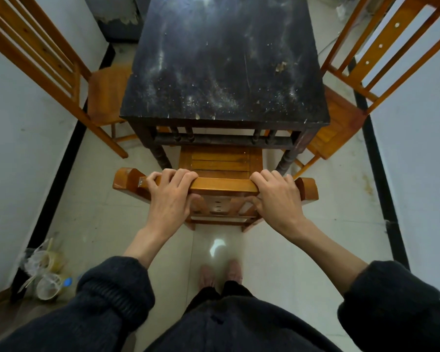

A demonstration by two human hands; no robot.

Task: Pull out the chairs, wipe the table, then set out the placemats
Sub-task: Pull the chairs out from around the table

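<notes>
1. A person in dark sleeves stands at the near end of a black table [224, 72], both hands on the top rail of a wooden chair [221, 185].
2. The left hand [169, 196] grasps the rail near its left end, fingers curled over the top, thumb underneath.
3. The right hand [277, 196] grips the rail near its right end in the same way.
4. The chair's slatted seat lies partly under the table's near edge, between the two front legs.
5. The tabletop is speckled with pale dust and crumbs.
6. A left chair [104, 95] and a right chair [338, 118] flank the table, seats tucked against its sides.
7. Plastic litter [46, 270] lies by the left wall.
</notes>
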